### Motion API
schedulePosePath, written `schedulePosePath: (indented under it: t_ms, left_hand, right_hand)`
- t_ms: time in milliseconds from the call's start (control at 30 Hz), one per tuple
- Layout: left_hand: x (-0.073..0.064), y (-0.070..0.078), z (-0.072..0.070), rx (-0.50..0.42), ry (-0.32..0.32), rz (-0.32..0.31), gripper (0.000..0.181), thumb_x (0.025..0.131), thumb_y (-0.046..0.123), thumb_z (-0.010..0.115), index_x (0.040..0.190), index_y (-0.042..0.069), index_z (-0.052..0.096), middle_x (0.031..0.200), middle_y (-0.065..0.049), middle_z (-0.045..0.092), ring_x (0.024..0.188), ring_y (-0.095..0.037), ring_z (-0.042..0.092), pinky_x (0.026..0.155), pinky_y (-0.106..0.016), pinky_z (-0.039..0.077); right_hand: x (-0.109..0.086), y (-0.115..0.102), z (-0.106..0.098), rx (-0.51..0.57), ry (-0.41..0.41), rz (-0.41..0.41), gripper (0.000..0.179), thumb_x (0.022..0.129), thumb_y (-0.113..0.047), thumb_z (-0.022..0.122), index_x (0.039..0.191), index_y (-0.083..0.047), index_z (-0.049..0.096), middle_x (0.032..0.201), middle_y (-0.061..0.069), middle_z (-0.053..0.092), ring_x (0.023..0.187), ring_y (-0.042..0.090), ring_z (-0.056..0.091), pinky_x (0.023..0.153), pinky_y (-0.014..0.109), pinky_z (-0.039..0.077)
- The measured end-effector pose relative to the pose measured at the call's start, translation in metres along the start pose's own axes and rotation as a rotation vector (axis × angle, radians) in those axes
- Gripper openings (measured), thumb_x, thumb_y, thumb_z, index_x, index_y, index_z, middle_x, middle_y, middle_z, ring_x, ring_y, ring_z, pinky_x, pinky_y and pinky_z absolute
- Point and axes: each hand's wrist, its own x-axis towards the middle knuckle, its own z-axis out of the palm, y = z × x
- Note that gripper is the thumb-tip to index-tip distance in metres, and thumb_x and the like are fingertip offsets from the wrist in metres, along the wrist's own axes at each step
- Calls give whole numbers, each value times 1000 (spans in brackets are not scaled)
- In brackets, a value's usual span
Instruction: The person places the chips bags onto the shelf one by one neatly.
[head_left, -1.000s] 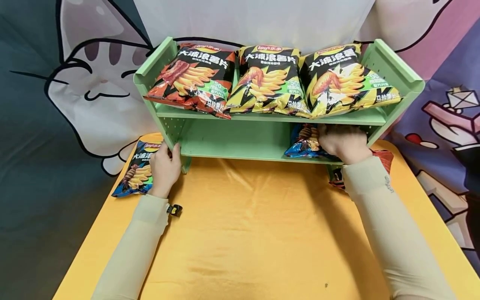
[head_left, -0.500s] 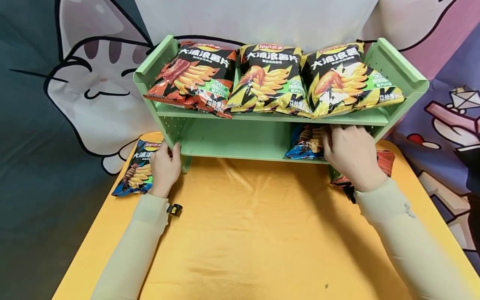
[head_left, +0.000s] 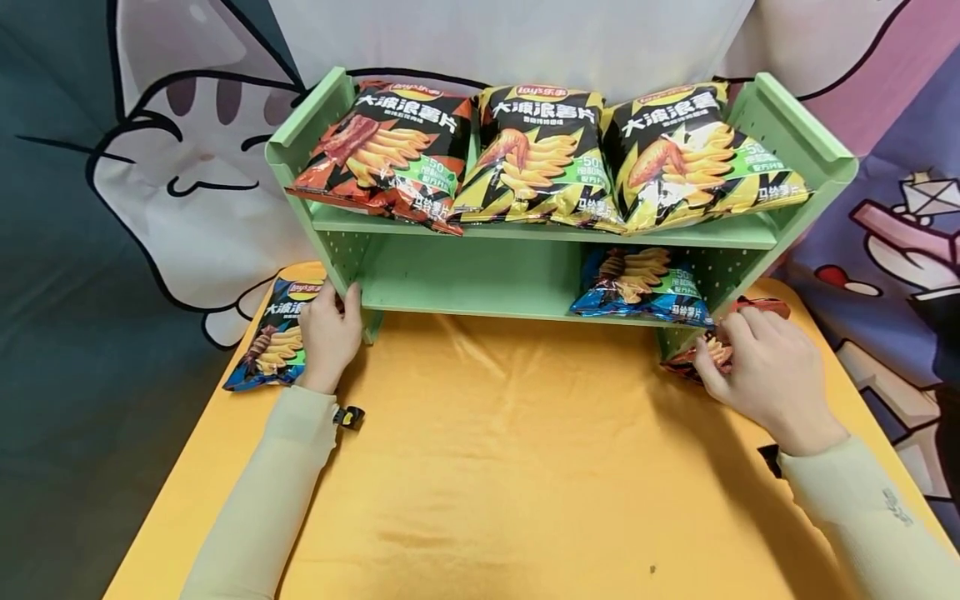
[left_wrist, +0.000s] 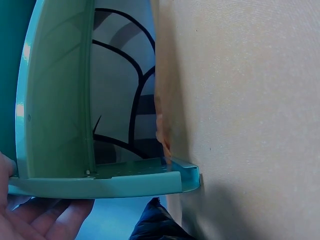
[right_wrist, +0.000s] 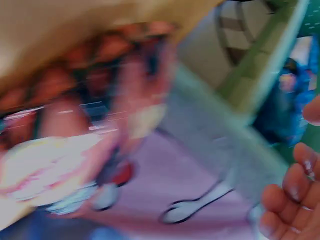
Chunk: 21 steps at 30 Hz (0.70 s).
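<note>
"Lay's 乐事" and "大波浪薯片" read on the upper red bag [head_left: 390,154] and middle yellow bag [head_left: 536,158]; the right yellow bag [head_left: 693,158] repeats "大波浪薯片". Below, at the right end of the green shelf [head_left: 465,279], the lower blue bag [head_left: 637,287] shows "-50" and "马铃薯片". Its bottom edge runs along the tier's front, printed face forward, top end hidden underneath the upper tier.

The left blue bag [head_left: 273,342] slants on the desk [head_left: 487,467], top towards the shelf, its title partly covered by the left hand [head_left: 330,337], which grips the left side panel. The right hand [head_left: 772,367], fingers loosely bent and holding nothing, is over the orange-red bag [head_left: 722,352] beside the shelf's right end; that bag slants up to the right, mostly covered, and its lettering is too blurred to read.

Half a second ago the right hand covered the lower blue bag's right half, now exposed; the left hand is unmoved.
</note>
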Motion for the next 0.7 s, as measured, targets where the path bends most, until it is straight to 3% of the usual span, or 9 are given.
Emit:
schedulePosePath:
  t_ms: [133,267,367,533,700]
  left_hand:
    - [-1,-2,-1,0,-4,-12,34,106,32,55,109,1,69,80,-23,72,69,-40,67,63,-49,46]
    - [-1,-4,-1,4,-4,-15,34,106,32,55,108,1,68,79,-23,71,68,-40,66,64,-49,46]
    - [-1,-4,-1,6,-8,-23,35,107,33,55,110,1,68,81,-23,72,70,-41,67,64,-49,46]
    - [-1,-3,-1,3,-16,-29,37,107,34,54,112,1,69,85,-24,73,73,-41,68,65,-51,48]
    - [-1,-2,0,1,-20,-24,37,107,34,54,113,1,69,86,-24,74,74,-42,69,66,-52,50]
  right_hand:
    - [-29,20,7,-50,-153,98,67,83,-58,50,94,8,55,80,23,52,63,45,49,56,56,39]
    - [-49,34,17,-93,-335,178,108,65,-67,73,132,15,50,118,38,54,98,58,54,72,67,43]
    - [-59,39,25,-100,-435,228,132,55,-63,88,150,12,36,144,41,43,125,61,45,84,75,42]
    - [-64,42,37,-37,-593,317,137,64,-51,93,161,7,15,159,42,22,139,66,28,89,82,37]
    - [-63,45,42,28,-701,357,134,73,-40,90,165,-4,-1,162,42,12,137,72,23,80,84,41]
